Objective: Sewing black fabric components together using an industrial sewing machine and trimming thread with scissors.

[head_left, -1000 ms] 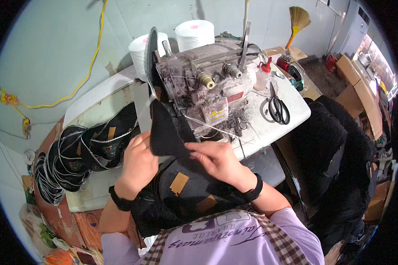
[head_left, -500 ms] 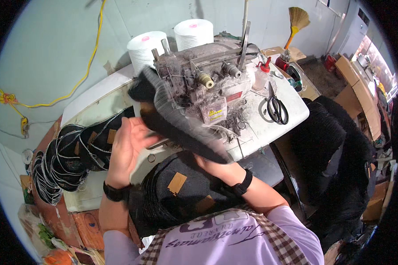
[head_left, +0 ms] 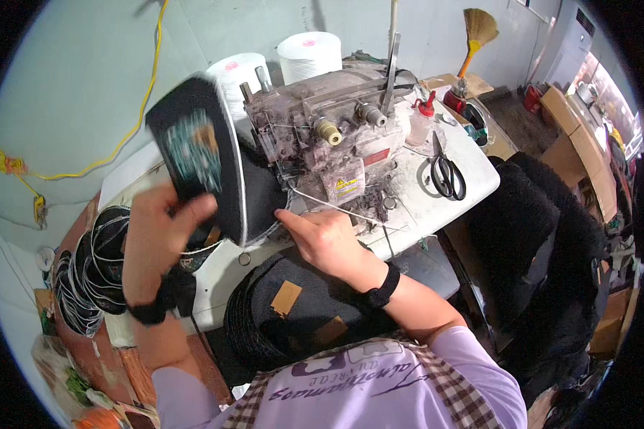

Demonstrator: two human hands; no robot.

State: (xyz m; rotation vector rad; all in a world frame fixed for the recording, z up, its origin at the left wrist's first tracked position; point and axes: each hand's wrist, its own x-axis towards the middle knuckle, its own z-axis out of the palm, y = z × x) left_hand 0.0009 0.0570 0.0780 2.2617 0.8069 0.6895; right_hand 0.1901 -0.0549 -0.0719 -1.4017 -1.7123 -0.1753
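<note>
A black mat piece (head_left: 228,168) with a white stitched edge stands tilted up left of the grey overlock sewing machine (head_left: 336,121). Its raised face carries a teal patch and a tan label. My left hand (head_left: 154,232), slightly blurred, grips the lower left part, thumb in front. My right hand (head_left: 330,239) is closed, thumb and forefinger at the lower right edge of the black fabric, just before the machine; its other fingers curl under. A white thread (head_left: 336,205) runs from the machine past this hand. Below both hands lies a stack of black mat pieces (head_left: 261,286) with tan labels.
Edged mat pieces (head_left: 86,264) with loose white thread hang at the left. Two thread cones (head_left: 310,57) stand behind the machine. Black scissors (head_left: 447,176) and a red-capped bottle (head_left: 423,118) rest on the table's right. A dark pile (head_left: 515,207) lies farther right.
The mat piece has swung up and left, from slanting across the machine's front to standing tilted beside it. My left hand moved left and took hold; my right hand moved up toward the machine.
</note>
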